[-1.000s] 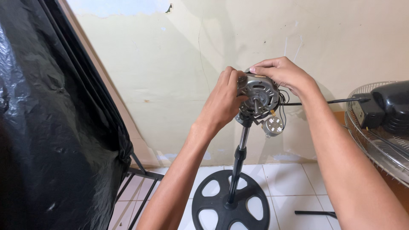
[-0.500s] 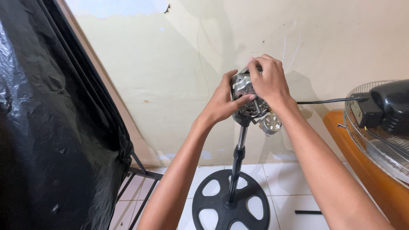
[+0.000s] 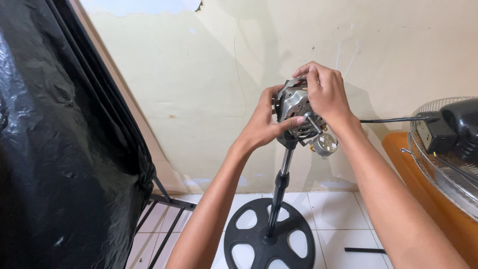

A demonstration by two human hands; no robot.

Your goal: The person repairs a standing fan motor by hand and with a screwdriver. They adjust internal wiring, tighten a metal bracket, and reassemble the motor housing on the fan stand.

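The bare fan motor (image 3: 298, 112) sits atop the stand pole (image 3: 280, 192). The left hand (image 3: 263, 124) clasps its left side, thumb across the front. The right hand (image 3: 326, 92), shifted from behind, now closes over its top, steadying it above the round base (image 3: 269, 239).

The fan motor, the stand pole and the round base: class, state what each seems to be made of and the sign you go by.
Fan motor, held by the left hand and right hand: likely bare cast metal, dull silver-grey with glints. Stand pole: upper section looks like polished chromed metal, mirror-bright; the lower sleeve is matt black, plastic or painted. Round base: matt black, spoked, probably moulded plastic; painted metal possible.
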